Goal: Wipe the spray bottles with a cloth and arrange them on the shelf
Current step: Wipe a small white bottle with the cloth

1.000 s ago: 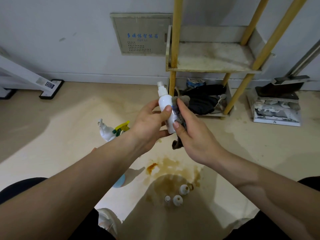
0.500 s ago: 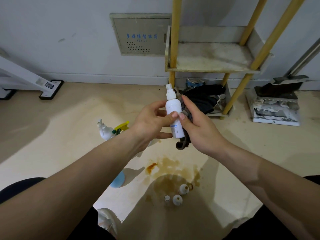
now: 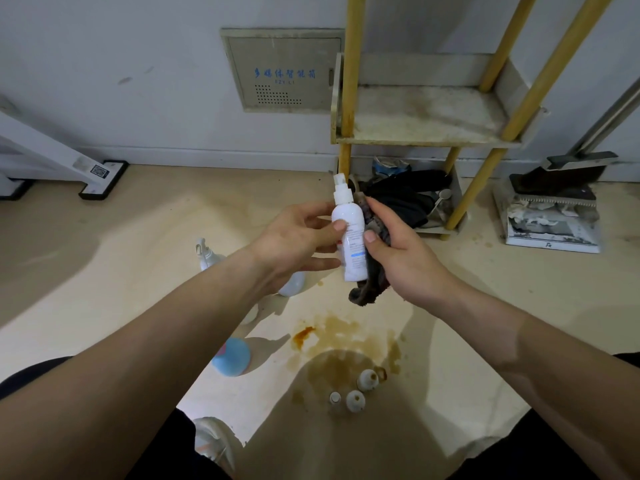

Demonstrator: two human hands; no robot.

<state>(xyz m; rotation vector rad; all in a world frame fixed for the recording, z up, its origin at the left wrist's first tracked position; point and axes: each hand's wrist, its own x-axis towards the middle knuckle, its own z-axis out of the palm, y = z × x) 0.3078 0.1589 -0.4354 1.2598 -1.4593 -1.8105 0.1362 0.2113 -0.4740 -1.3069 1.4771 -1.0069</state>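
Over stained floor (image 3: 138, 258), spray bottle (image 3: 350, 225) upright, pinched between left grip (image 3: 294, 239) and right grip (image 3: 405, 258) with cloth (image 3: 370, 287).

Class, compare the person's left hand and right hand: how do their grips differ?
The left hand grips the white spray bottle bare, thumb on its front; the right hand holds a dark cloth against the bottle's side. The left hand's fingers are spread; the right hand's wrap round the cloth. Both meet at the bottle.
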